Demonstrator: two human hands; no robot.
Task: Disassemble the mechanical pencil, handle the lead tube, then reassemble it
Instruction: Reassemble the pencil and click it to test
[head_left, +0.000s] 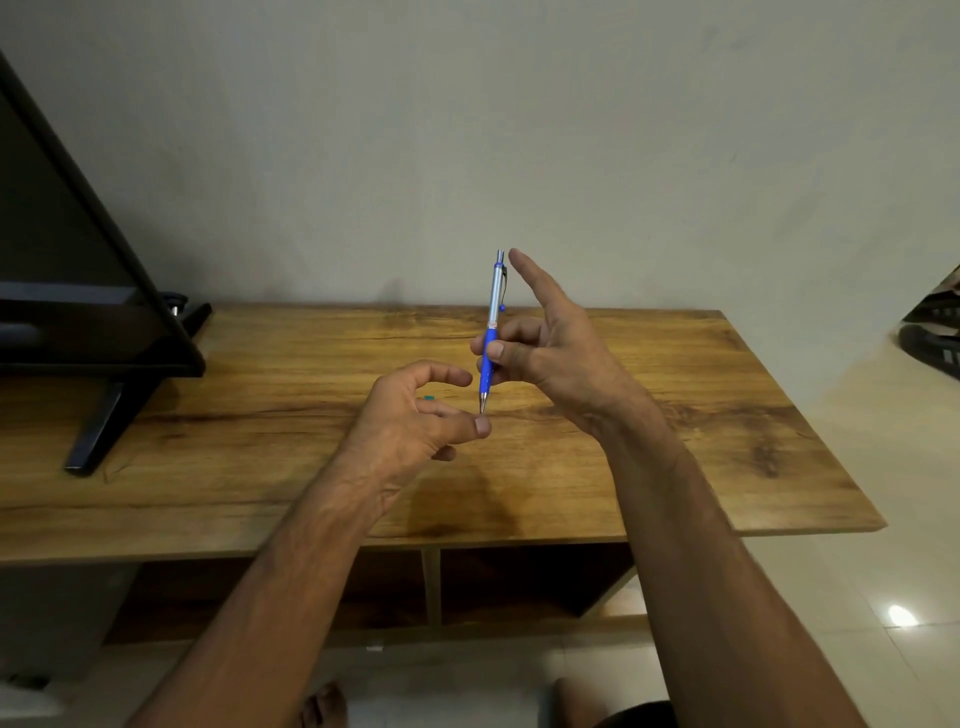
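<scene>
While the right hand (545, 353) pinches the mechanical pencil (491, 332) by its blue grip between thumb and a curled finger, its index finger sticks straight up beside the silver barrel. The pencil stands nearly upright, tip down, raised above the wooden table (675, 415) rather than resting on it. Its top end shows a bare thin tube with no cap on it, and a blue-tipped clip runs down the upper barrel.

Just below, the left hand (415, 415) is loosely curled with its fingers apart, gripping nothing; its thumb tip lies right at the pencil's metal point, though actual contact cannot be made out. A small teal object (429, 398) lies on the table, seen through the gap between the left thumb and fingers.

At the table's left end stands a dark monitor (78, 291) on an angled foot. Pale wall rises behind, and open shelves sit under the tabletop.
</scene>
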